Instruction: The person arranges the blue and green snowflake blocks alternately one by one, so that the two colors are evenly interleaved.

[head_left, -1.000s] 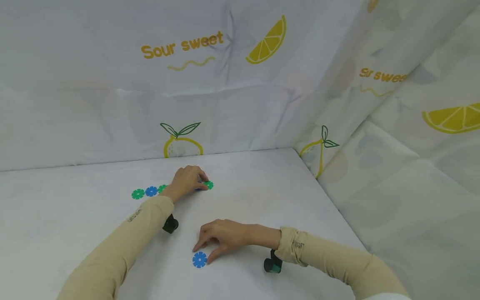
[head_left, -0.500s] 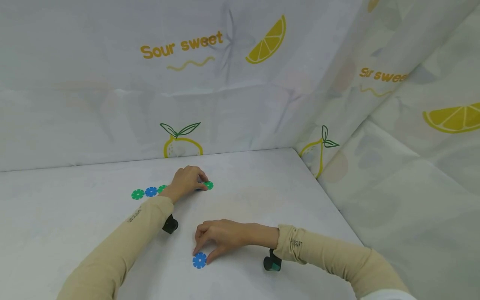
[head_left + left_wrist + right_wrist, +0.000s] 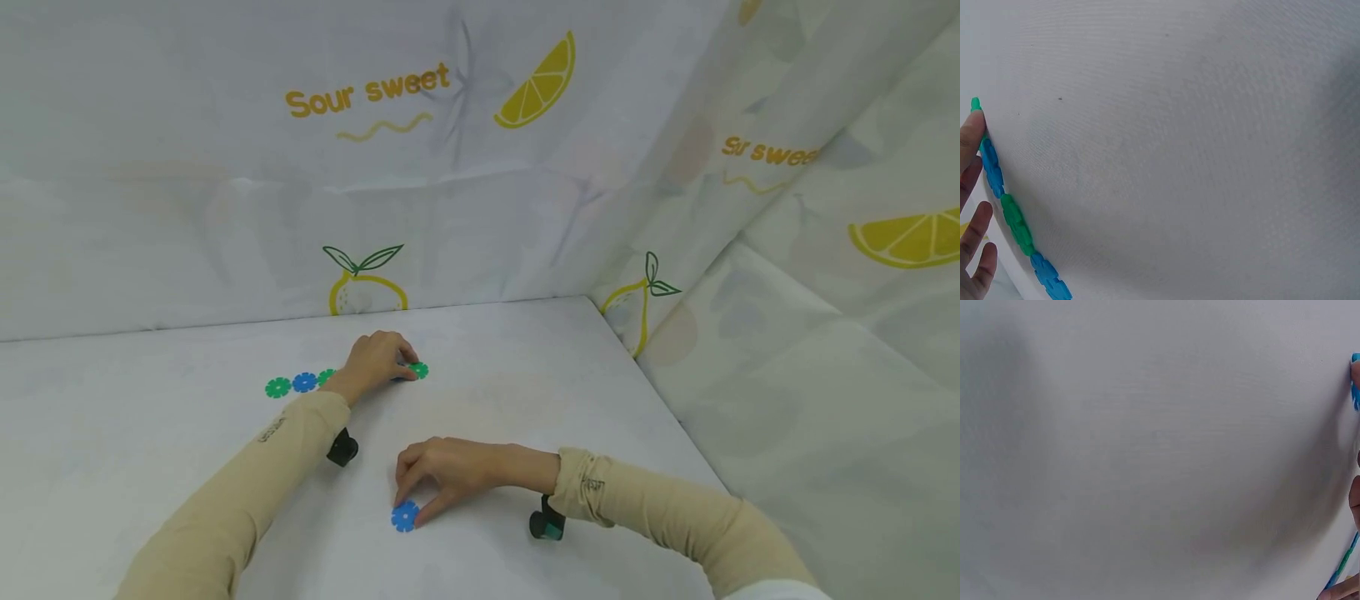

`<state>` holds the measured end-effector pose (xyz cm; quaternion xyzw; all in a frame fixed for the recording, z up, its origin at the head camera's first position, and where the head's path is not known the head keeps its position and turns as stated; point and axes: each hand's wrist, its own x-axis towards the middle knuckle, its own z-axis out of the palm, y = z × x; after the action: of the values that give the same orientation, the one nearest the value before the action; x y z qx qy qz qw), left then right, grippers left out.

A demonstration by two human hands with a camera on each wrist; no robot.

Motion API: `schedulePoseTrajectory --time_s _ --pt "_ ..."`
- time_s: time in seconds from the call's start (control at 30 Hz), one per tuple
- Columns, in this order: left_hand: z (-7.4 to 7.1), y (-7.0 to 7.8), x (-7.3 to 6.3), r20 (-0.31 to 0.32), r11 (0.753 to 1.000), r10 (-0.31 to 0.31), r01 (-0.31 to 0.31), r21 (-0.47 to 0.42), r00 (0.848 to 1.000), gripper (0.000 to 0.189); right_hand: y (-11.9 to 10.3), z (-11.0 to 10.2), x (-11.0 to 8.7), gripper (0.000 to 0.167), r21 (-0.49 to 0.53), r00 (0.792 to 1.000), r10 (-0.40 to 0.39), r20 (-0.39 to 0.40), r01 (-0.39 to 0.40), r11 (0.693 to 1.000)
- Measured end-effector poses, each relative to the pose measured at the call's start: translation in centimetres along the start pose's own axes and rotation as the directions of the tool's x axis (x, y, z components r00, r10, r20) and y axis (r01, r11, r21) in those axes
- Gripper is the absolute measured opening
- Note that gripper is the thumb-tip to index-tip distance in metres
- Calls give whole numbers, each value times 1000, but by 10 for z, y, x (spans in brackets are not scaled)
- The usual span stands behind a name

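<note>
In the head view my left hand is at the right end of a row of notched plastic discs, thumb and fingertips pinching the end green disc. That hand and wrist cover the row's middle. A green disc and a blue disc show at the left end. Seen edge-on in the left wrist view, green and blue discs join end to end. Nearer the front, my right hand pinches a separate blue disc by its edge; the right wrist view catches only part of this blue disc.
Both hands work over a white cloth-covered table. A white lemon-print curtain rises behind it, and another curtain panel borders the right side. Black wrist cameras hang under the left forearm and the right forearm.
My right fingertips have come down onto the edge of the single blue disc, which has shifted slightly to the right. The left hand has stayed in place at the row's end.
</note>
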<state>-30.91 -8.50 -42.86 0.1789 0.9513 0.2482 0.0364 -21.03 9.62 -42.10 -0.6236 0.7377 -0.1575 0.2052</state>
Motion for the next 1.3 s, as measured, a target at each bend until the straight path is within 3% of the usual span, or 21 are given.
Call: schedulePoseTrajectory --time_s 0.23,0.6,1.03,1.3 --pt "0 0 1 -14 999 28 -28 28 1000 24 11 -9 -6 24 125 990 55 -133 -38 991" --pt "-2 4 1 12 998 -1 0 61 1000 23 50 -24 -23 24 192 930 193 -314 -137 972" --pt "-1 5 1 23 997 -4 2 71 1000 24 84 -34 -38 22 232 875 297 -382 -220 948" --pt "-1 5 3 24 997 -8 6 74 1000 24 97 -39 -42 23 257 831 360 -424 -270 928"
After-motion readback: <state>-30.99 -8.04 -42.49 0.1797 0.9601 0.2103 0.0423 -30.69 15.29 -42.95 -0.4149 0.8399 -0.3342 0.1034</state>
